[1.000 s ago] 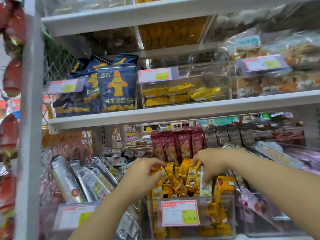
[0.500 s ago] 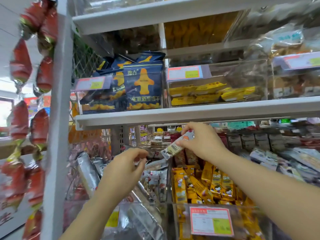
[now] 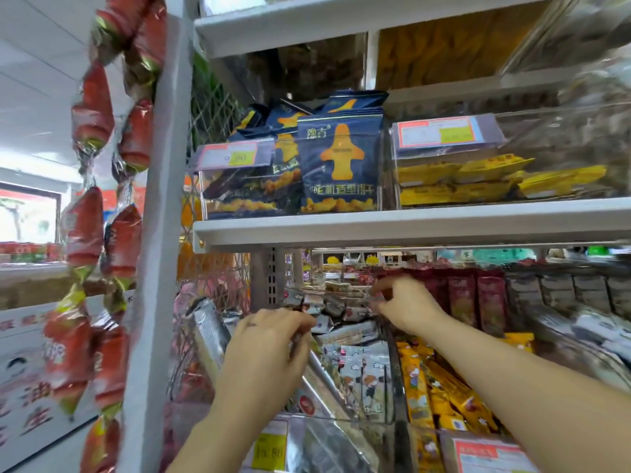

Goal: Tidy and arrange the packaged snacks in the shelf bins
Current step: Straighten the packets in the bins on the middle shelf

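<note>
Small grey-and-white snack packets (image 3: 362,372) fill a clear bin (image 3: 392,397) on the lower shelf, with more of them piled at its back. My right hand (image 3: 408,307) reaches to the back of that bin, and its fingertips pinch a small packet (image 3: 375,298) over the pile. My left hand (image 3: 268,353) hovers at the bin's left front, fingers curled round the edge of another grey packet (image 3: 304,337). Yellow stick packets (image 3: 440,387) fill the bin to the right, under my right forearm.
Dark red packets (image 3: 478,302) stand upright behind the yellow ones. Silver bags (image 3: 211,332) lean in the left bin. The shelf above (image 3: 409,227) holds blue bags (image 3: 338,165) and yellow packs (image 3: 478,182). Red packets (image 3: 85,233) hang on the left post.
My right hand lifted a grey packet out of the yellow bin and carried it left and down to the grey-packet bin. My left hand moved to that bin too. The view panned left.
</note>
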A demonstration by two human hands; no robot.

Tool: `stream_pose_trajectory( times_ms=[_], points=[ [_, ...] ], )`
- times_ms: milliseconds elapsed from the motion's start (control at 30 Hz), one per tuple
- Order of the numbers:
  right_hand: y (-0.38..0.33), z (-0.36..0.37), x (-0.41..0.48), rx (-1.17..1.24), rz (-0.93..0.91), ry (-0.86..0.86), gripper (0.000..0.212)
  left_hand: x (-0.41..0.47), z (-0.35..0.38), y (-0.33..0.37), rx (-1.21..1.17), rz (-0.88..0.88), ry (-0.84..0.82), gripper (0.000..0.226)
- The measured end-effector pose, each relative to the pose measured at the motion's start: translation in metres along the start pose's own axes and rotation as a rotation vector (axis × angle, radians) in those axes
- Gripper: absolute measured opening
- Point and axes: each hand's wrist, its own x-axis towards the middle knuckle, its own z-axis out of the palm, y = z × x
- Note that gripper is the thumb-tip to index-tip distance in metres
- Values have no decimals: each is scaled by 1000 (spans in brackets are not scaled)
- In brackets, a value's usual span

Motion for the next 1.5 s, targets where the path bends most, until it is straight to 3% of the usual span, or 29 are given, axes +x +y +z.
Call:
stream_pose_trajectory(
  times_ms=[167,433,700,1067,1300,1500],
  points=[
    [-4,1,4,64,-51,-144,33,0,6,-3,25,17,32,19],
    [-1,-11,-7,107,-125,-179,55,1,4,3,29,-3,44,16],
    [10,-66,-52,14,-272,-118,20,13,-4,59,-19,48,21,16],
    [105,-186,-118,-110,-203,-66,12,38,25,185,-87,208,-136,23],
    [172,-234,-142,-268,-155,-40,19,43,61,241,-296,231,-304,24],
    [216,-234,-147,-407,-73,-82,52,60,85,262,-295,241,-490,30]
  ],
)
